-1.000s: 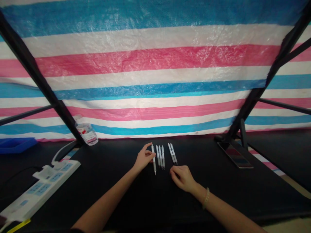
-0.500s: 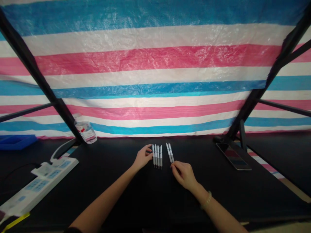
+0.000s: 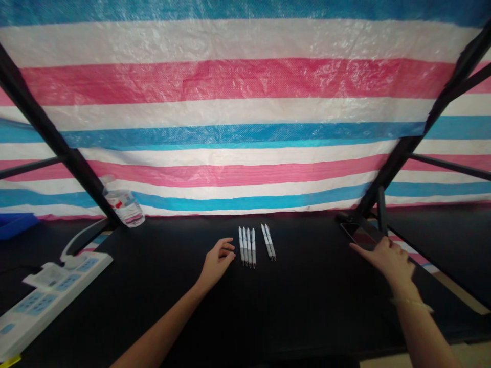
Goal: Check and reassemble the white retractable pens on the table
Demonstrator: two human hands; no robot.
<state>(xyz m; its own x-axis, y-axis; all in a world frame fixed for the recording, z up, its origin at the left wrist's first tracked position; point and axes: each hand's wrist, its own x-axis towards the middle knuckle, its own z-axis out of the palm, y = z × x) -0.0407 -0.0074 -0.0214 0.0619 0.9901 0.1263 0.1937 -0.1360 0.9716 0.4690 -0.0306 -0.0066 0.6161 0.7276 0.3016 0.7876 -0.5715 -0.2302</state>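
Several white pens (image 3: 246,246) lie side by side on the black table (image 3: 307,291), with two more pens (image 3: 267,242) a little to their right. My left hand (image 3: 217,261) rests on the table just left of the pens, fingers loosely curled and apart, holding nothing. My right hand (image 3: 385,257) is far to the right, lying over a dark phone (image 3: 358,234) that rests on the table. Its fingers stretch over the phone's near end; whether they grip it is unclear.
A white power strip (image 3: 46,291) with a cable sits at the left. A clear water bottle (image 3: 123,207) leans by a black frame leg (image 3: 65,153). A blue tray (image 3: 15,224) is at the far left. A striped tarp (image 3: 245,128) hangs behind.
My right hand left the pens and moved right onto the phone. My left hand pushed the left pen in line with the others, then drew slightly back.
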